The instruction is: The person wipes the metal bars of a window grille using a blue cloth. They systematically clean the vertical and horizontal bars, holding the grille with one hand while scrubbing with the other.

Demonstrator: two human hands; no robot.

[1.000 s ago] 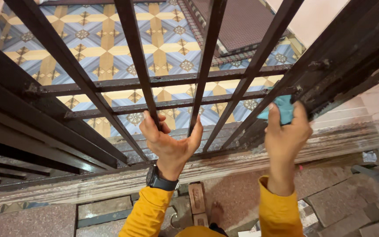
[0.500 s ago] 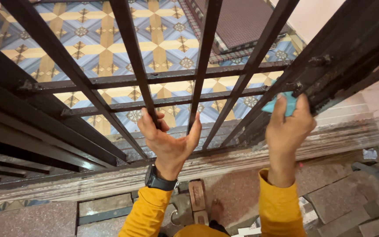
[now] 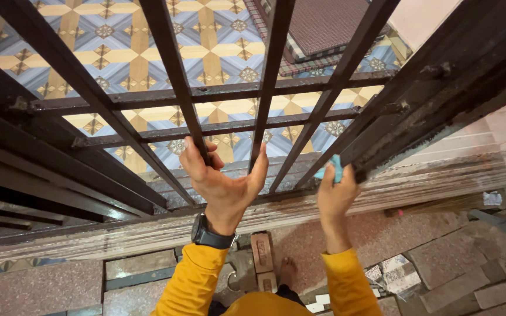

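Left hand [image 3: 221,175] wrapped around a dark gate bar [image 3: 180,82], right hand [image 3: 336,190] pinching a teal cloth [image 3: 332,170] against the frame [image 3: 417,99], patterned floor tiles [image 3: 112,47] behind.

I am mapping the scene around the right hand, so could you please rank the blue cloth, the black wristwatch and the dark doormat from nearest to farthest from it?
From the right hand:
1. Blue cloth, held in its fingers.
2. Black wristwatch, on the left wrist.
3. Dark doormat, beyond the bars.
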